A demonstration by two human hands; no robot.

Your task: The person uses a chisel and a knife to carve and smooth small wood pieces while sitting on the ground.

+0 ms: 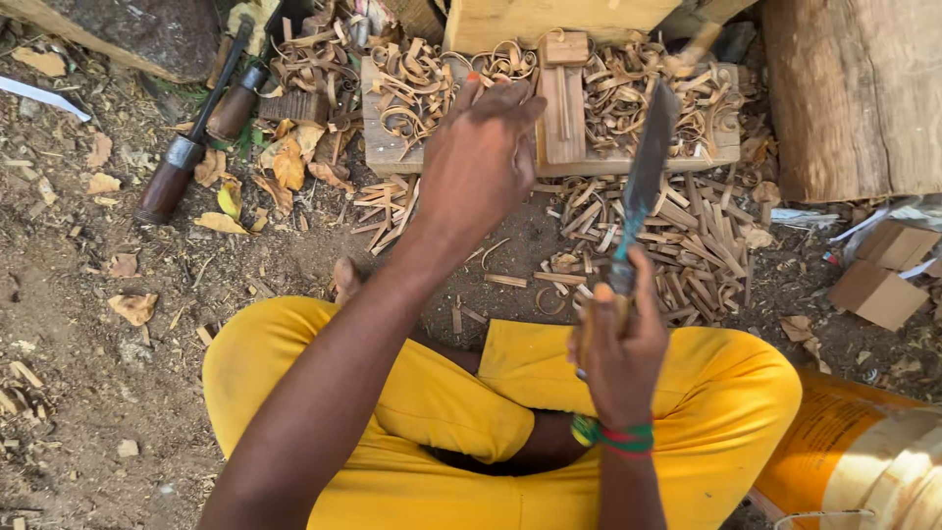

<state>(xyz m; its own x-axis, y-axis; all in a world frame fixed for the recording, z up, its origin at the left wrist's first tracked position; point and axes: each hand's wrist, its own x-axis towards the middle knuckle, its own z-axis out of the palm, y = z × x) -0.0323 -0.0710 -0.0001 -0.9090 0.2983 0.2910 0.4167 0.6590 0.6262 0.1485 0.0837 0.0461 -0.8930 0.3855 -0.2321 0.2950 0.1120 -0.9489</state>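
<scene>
The right hand (620, 339) has its fingers wrapped tight round the handle of a long knife (643, 182), blade pointing up and away. The left hand (481, 162) reaches forward, fingers loosely spread, just beside a small carved wood piece (563, 98) standing on the wooden block (392, 152) among curled shavings (422, 83).

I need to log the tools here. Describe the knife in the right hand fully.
The knife has a long, broad, flat blade of dull grey metal with bluish stains, widest near its blunt tip. Its handle looks wooden and pale. The right hand grips the handle, fingers wrapped around it, and holds the blade nearly upright, tilted slightly right, tip above the shavings on the board. Nothing else touches it.
</scene>
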